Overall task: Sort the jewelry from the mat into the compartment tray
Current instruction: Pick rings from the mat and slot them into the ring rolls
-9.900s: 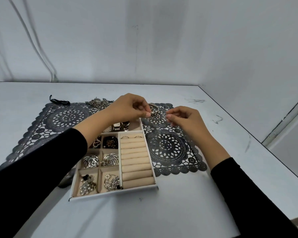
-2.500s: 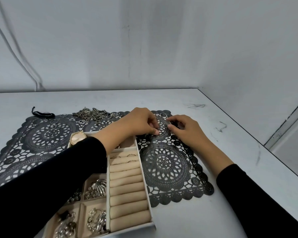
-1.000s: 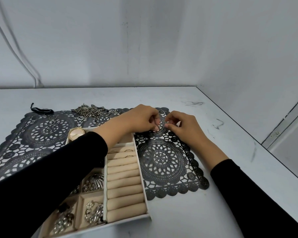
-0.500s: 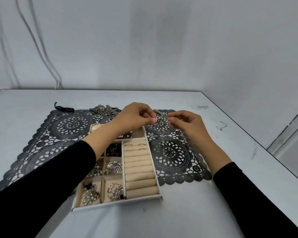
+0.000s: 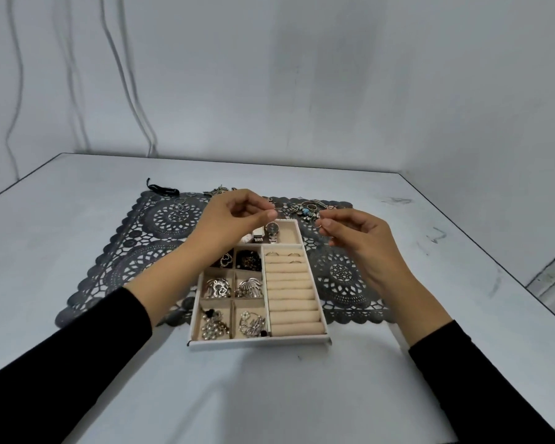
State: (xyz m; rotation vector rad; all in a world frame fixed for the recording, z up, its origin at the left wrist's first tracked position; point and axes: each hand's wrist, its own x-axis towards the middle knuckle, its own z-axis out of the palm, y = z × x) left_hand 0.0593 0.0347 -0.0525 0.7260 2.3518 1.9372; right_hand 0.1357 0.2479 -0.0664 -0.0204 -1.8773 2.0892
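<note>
Sleeves (image 5: 77, 354) of black cloth cover both forearms nearest the camera, over a pale table (image 5: 302, 395). Beyond them the compartment tray (image 5: 260, 342) sits with its near end on the bare table and its far end on the dark lace-patterned mat (image 5: 161, 238). The tray's right side holds a column of beige ring rolls (image 5: 293, 299), with a few rings (image 5: 282, 254) tucked between the farthest ones. Its left side is split into small square compartments. Silver pieces (image 5: 218, 287) fill the four nearer ones, and darker bits lie in the two beyond. A watch (image 5: 271, 232) lies in the long compartment across the far end.

Both hands hover above that far end, apart from each other. The left hand (image 5: 234, 216) has its fingers curled, thumb and forefinger tips pressed together; whether anything sits between them is too fine to tell. The right hand (image 5: 356, 241), over the tray's far right corner, pinches a small thin piece (image 5: 318, 222) between thumb and forefinger.

Farther on, unsorted jewelry (image 5: 308, 209) is heaped on the mat's far right part, just beyond the right fingertips. Thin hoops (image 5: 181, 200) lie on the mat's far left, with a black cord (image 5: 162, 190) at that corner. Cables (image 5: 132, 100) hang down the grey wall at far left.
</note>
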